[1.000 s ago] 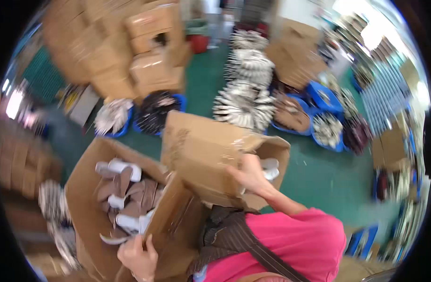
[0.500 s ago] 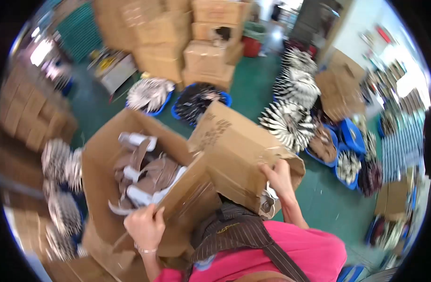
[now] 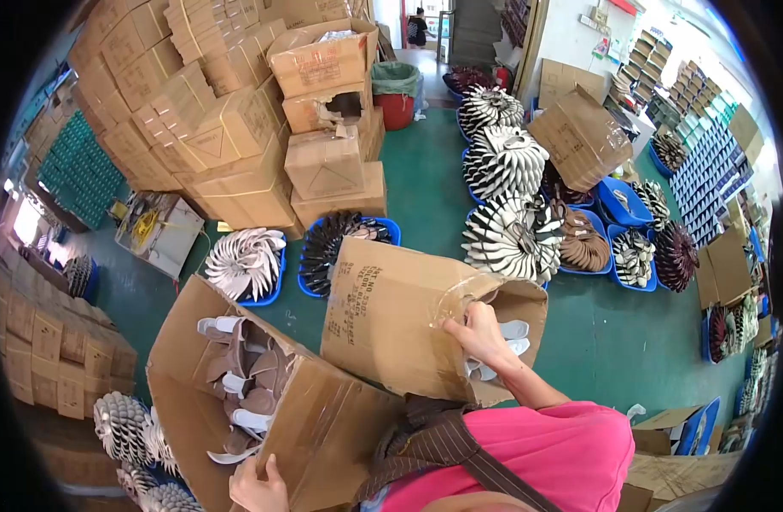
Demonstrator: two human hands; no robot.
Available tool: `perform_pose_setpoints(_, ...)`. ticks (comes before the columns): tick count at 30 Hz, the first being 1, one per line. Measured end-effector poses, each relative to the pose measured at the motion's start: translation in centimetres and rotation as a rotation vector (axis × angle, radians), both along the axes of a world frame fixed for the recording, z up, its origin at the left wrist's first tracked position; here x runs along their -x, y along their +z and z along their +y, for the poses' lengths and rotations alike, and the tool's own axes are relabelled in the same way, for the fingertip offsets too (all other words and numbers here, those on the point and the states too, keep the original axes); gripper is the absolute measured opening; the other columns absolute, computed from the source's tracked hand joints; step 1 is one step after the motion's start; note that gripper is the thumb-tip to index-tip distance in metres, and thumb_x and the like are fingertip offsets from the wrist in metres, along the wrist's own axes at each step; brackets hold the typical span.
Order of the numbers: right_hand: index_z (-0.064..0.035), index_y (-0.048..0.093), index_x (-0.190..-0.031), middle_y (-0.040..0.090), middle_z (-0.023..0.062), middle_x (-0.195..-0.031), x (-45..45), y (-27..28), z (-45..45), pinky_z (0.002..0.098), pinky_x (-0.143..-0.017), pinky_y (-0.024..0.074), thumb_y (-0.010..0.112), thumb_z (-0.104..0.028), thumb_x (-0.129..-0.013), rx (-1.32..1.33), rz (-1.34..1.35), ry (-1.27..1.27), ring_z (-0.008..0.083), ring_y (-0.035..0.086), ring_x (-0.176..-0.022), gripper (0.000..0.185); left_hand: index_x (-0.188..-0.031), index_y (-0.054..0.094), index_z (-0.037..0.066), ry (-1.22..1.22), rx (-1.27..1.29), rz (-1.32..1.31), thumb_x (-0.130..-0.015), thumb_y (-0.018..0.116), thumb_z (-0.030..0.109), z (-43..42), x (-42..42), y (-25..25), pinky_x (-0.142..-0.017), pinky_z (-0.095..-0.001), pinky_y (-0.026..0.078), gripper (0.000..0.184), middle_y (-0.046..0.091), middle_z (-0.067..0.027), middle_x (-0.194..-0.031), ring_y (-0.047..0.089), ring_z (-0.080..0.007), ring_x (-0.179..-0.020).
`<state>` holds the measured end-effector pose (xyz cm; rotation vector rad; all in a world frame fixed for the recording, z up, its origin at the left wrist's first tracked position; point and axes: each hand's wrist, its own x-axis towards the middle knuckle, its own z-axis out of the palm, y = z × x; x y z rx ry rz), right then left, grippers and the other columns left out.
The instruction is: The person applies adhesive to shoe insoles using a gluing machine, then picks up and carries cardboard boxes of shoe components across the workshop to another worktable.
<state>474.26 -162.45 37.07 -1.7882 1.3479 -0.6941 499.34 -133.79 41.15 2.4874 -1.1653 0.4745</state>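
Note:
In the head view a tall open cardboard box [image 3: 340, 427] stands at my left, tilted, with brown sandals [image 3: 268, 371] and white wrapping pieces inside. My left hand [image 3: 259, 486] grips its near rim, thumb up and fingers wrapped over the edge. A second cardboard box [image 3: 391, 311], printed with black lettering, lies tipped beside it with its opening to the right. My right hand [image 3: 479, 337] is closed on that box's upper rim. White-grey footwear [image 3: 513, 335] shows partly inside; the rest is hidden by the cardboard and my arm.
Blue tubs of fanned shoe parts [image 3: 246, 263] stand ahead, and more fanned stacks [image 3: 511, 239] line the right. Stacked cartons [image 3: 238, 128] rise at the back left. A red bin [image 3: 396, 109] with a green liner stands by the aisle. Green floor [image 3: 426, 196] runs between.
My view has swung, and the surroundings sit lower and sharper. The printed box has turned so its opening faces right. My left hand appears lower along the left box's rim.

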Motion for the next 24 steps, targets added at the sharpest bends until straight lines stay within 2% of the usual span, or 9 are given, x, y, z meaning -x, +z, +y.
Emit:
perform_pose_setpoints(2, 0.0099, 0.059, -0.07, 0.045, 0.022, -0.05, -1.7, -1.1, -0.8, 0.0405, -0.049, 0.0402, 0.064, -0.023, -0.071, -0.06, 0.105, -0.029, 0.0259, 0.046, -0.043, 0.034, -0.076, 0.065, 0.007, -0.023, -0.068, 0.012, -0.072, 0.072, 0.03, -0.8, -2.8, 1.2, -0.054, -0.0416, 0.045, 0.023, 0.06, -0.014, -0.063, 0.057, -0.0342, -0.058)
perform_pose_setpoints(3, 0.0103, 0.058, -0.069, 0.045, 0.0222, -0.05, -3.1, -0.4, -1.0, 0.0408, -0.048, 0.0398, 0.064, -0.024, -0.071, -0.035, 0.069, -0.022, 0.0259, 0.045, -0.043, 0.035, -0.08, 0.07, 0.011, -0.032, -0.101, 0.011, -0.076, 0.071, 0.035, -1.2, -4.3, 1.7, -0.054, -0.0396, 0.048, 0.024, 0.064, -0.0112, -0.066, 0.061, -0.0313, -0.059)
perform_pose_setpoints(5, 0.0111, 0.056, -0.066, 0.044, 0.0227, -0.05, -6.1, 1.1, -0.7, 0.0413, -0.047, 0.0391, 0.064, -0.024, -0.071, -0.002, -0.003, -0.01, 0.026, 0.044, -0.043, 0.037, -0.078, 0.069, 0.01, -0.076, -0.096, -0.073, -0.074, 0.072, 0.036, -1.9, -6.9, 1.9, -0.053, -0.0394, 0.048, 0.026, 0.064, -0.0108, -0.065, 0.061, -0.0307, -0.058)
perform_pose_setpoints(7, 0.0115, 0.055, -0.065, 0.046, 0.0237, -0.05, -9.0, 1.1, -1.0, 0.0418, -0.047, 0.0394, 0.064, -0.025, -0.07, -0.035, 0.078, -0.007, 0.0272, 0.047, -0.043, 0.038, -0.078, 0.069, 0.01, -0.11, -0.081, -0.095, -0.074, 0.073, 0.036, -2.9, -9.5, 1.8, -0.052, -0.0393, 0.048, 0.027, 0.064, -0.0107, -0.065, 0.06, -0.0304, -0.057)
perform_pose_setpoints(14, 0.0119, 0.055, -0.064, 0.05, 0.0254, -0.052, -20.4, 1.3, 0.5, 0.0416, -0.049, 0.0427, 0.063, -0.024, -0.07, -0.018, 0.037, -0.027, 0.0308, 0.057, -0.048, 0.038, -0.077, 0.069, 0.013, -0.178, -0.017, -0.146, -0.074, 0.074, 0.034, -1.8, -21.6, 1.1, -0.048, -0.0377, 0.045, 0.022, 0.06, -0.0089, -0.06, 0.057, -0.0289, -0.052)
perform_pose_setpoints(18, 0.011, 0.057, -0.067, 0.051, 0.0245, -0.054, -25.4, 2.0, 1.4, 0.0405, -0.051, 0.0437, 0.063, -0.024, -0.07, -0.03, 0.029, -0.066, 0.0274, 0.056, -0.048, 0.036, -0.074, 0.067, 0.011, -0.31, -0.032, -0.12, -0.078, 0.071, 0.033, -2.0, -26.5, 1.6, -0.047, -0.0379, 0.044, 0.022, 0.058, -0.0091, -0.059, 0.056, -0.0283, -0.05)
perform_pose_setpoints(21, 0.0099, 0.058, -0.069, 0.052, 0.0231, -0.055, -28.6, 2.0, 1.7, 0.0396, -0.052, 0.0439, 0.063, -0.024, -0.07, -0.021, -0.027, -0.11, 0.0245, 0.054, -0.049, 0.035, -0.069, 0.057, 0.001, -0.268, -0.157, 0.089, -0.065, 0.075, 0.018, -1.9, -30.7, 1.3, -0.054, -0.0452, 0.038, 0.025, 0.05, -0.0171, -0.058, 0.051, -0.038, -0.058)
perform_pose_setpoints(24, 0.0093, 0.057, -0.066, 0.051, 0.021, -0.053, -32.1, 2.2, 0.9, 0.0391, -0.051, 0.043, 0.064, -0.026, -0.07, -0.011, -0.129, -0.149, 0.0232, 0.052, -0.047, 0.036, -0.069, 0.059, 0.003, -0.308, -0.138, 0.031, -0.066, 0.074, 0.018, -2.3, -34.8, 1.3, -0.053, -0.0441, 0.038, 0.022, 0.05, -0.0139, -0.057, 0.051, -0.0347, -0.056)
